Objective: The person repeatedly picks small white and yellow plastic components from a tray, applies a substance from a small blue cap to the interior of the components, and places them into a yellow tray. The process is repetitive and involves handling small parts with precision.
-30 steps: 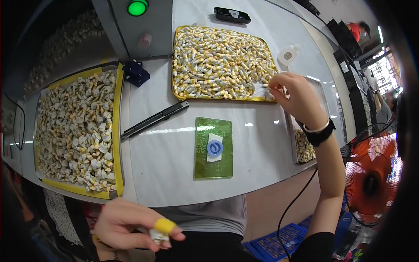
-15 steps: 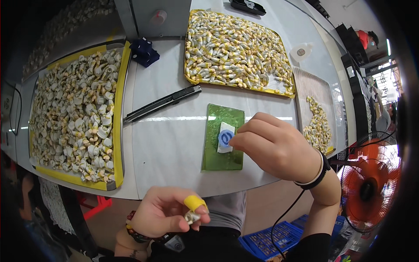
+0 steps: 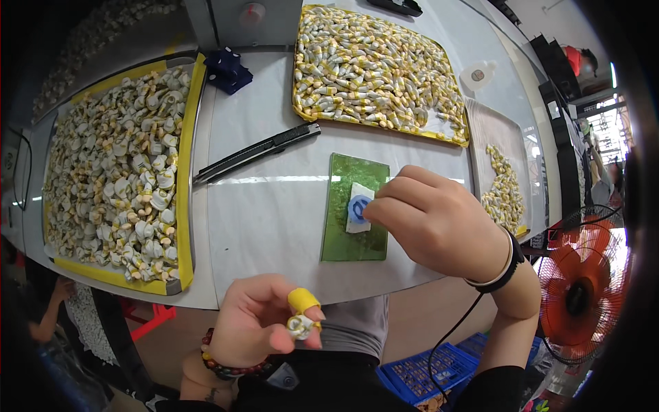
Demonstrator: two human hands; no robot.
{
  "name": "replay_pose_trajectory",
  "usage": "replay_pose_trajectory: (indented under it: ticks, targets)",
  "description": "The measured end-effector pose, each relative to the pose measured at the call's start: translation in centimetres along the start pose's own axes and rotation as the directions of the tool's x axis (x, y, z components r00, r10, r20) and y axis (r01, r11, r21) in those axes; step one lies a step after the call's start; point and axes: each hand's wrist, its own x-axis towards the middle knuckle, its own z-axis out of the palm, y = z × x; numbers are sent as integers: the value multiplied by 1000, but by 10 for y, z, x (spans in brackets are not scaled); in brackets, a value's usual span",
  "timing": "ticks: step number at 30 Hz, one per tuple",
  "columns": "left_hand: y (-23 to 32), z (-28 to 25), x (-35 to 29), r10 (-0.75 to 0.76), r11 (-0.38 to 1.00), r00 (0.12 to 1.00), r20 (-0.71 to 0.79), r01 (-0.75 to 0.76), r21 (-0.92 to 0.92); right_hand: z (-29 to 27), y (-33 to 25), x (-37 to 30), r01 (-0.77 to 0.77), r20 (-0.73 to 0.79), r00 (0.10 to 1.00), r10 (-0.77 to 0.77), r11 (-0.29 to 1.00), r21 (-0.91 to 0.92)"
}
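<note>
My left hand [image 3: 250,319] is near the table's front edge, yellow tape wrapped round one finger. Between its thumb and fingers sits a small white spiral-ended piece [image 3: 300,326]. On the table lies a green rectangular plate [image 3: 341,244] with a white pad [image 3: 360,226] on it. A round blue patch with darker marks [image 3: 358,208] lies on that pad. My right hand [image 3: 439,223] has its fingers pinched together at the patch's right edge; whatever they hold, if anything, is hidden.
A yellow-edged tray [image 3: 184,226] heaped with white-and-yellow pieces stands left, another [image 3: 381,125] at the back. Right of it is a pale tray [image 3: 504,130] holding fewer pieces. A black utility knife [image 3: 257,152], dark cloth [image 3: 226,70] and white bottle [image 3: 478,75] lie around. An orange fan [image 3: 579,295] stands right.
The piece in my left hand has turned, its spiral end now showing more fully. My right fingers stay at the blue patch. The table has shifted slightly in the view.
</note>
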Motion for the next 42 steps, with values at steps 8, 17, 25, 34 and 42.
replay_pose_trajectory:
  ticks: [8, 17, 25, 34, 42]
  targets:
    - [1, 8, 7, -192, 974, 981, 29, 194, -114, -15, -39, -1, 60, -303, 940, 156, 799, 598]
    - [-8, 11, 15, -318, 902, 930, 185, 357, -242, 2, -35, 2, 331, -483, 873, -75, 817, 472]
    - [-6, 14, 16, -363, 858, 899, 244, 425, -288, 11, -35, 1, 390, -488, 865, -120, 772, 502]
    - [-3, 20, 16, -385, 851, 906, 177, 423, -311, 13, -34, -4, 374, -469, 877, -108, 767, 522]
    - [-7, 13, 18, -124, 987, 991, 50, 128, -96, -25, -22, -30, 72, -487, 870, 75, 958, 277]
